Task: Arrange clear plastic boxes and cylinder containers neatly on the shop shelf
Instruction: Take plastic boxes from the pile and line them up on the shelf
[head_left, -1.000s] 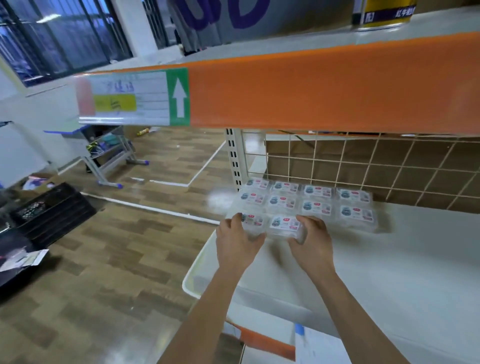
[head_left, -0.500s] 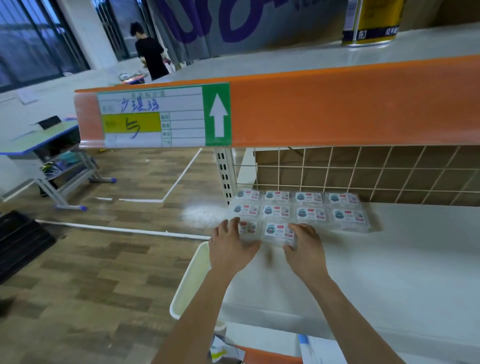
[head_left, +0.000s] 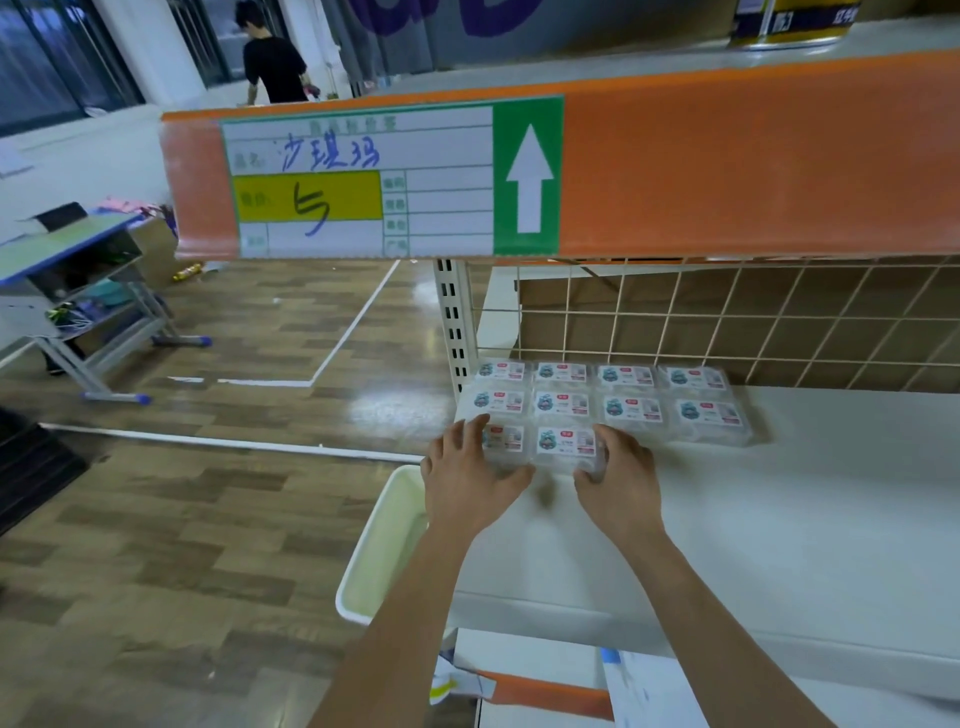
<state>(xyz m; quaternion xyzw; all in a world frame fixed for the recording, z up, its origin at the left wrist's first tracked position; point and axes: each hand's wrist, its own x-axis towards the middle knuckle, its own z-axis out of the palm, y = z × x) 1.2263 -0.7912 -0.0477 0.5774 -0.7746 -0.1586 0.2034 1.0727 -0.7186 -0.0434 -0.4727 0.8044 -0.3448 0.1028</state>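
Several clear plastic boxes with white labels lie in rows at the back left of the white shelf. The two back rows are four boxes wide. The front row has two boxes. My left hand grips the left front box, thumb against its front edge. My right hand holds the right front box at its right side and front. No cylinder containers are visible on this shelf.
An orange shelf edge with a price tag hangs just above. A wire grid backs the shelf. A white bin stands below left. A can sits on the upper shelf. A person stands far off by a desk.
The camera has dropped and swung right, bringing the price tag closer. Both hands stay on the two front boxes, pushed slightly toward the back rows.
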